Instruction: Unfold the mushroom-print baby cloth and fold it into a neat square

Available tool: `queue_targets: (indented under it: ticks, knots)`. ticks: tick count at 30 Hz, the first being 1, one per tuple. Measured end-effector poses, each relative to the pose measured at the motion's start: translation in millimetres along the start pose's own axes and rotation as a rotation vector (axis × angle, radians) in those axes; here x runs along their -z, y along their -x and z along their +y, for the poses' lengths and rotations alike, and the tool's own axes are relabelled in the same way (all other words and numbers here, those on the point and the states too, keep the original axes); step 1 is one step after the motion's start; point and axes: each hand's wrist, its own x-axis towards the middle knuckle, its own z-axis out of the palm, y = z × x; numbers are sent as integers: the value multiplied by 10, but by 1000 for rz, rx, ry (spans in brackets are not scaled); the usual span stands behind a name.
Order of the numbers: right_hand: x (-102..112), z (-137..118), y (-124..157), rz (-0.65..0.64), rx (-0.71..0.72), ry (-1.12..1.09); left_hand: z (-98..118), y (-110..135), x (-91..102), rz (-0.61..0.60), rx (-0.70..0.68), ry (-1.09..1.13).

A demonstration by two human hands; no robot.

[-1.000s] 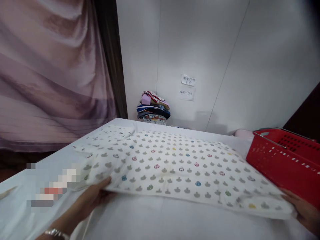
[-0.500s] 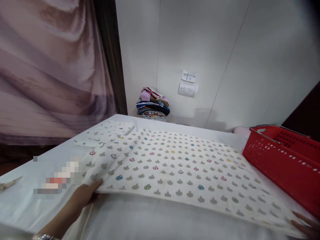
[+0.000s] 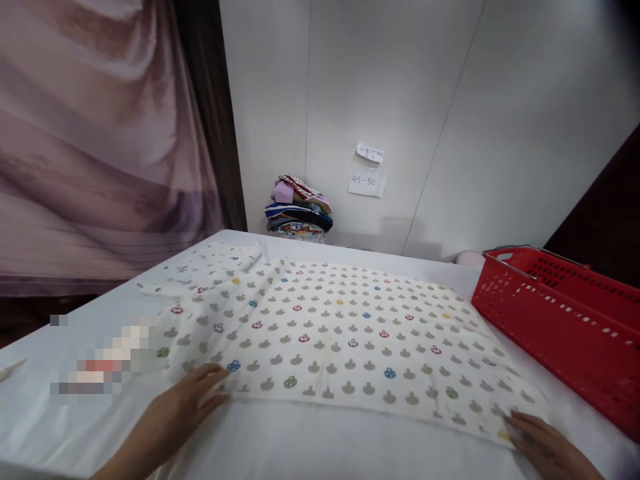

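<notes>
Mostly flat, the patterned cloth (image 3: pixel 345 340) lies on the white table (image 3: pixel 320 447), with its far left part creased and bunched. The left hand (image 3: pixel 187 403) is loosely spread at the near left edge, a gap showing between thumb and fingers. Fingers of the right hand (image 3: pixel 545 443) rest on the near right corner and cover it; whether they pinch it I cannot tell. The frame cuts off the right wrist and the end of the red basket (image 3: pixel 555 327). Blocky blurring hides something left of the cloth. Writing on the upper paper (image 3: pixel 369 153) is illegible.
</notes>
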Motion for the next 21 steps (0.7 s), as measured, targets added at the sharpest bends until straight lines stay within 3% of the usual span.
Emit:
queue_targets:
  ticks: [3,6,11,18,21]
  knots:
    - [5,97,12,-1,43,5,112,-45,-120,-148,-102,-32]
    - [50,110,6,5,66,19,137,-99,-123,-164,-119,-48]
    - [118,-58,-9,-94,69,61,182,-144,-49,-183,-210,1]
    - [289,-230,-158,-154,-26,23,263,-204,-29,-67,-261,-70]
    - [465,-301,-284,16,-11,103,332,-270,110,65,-230,-171]
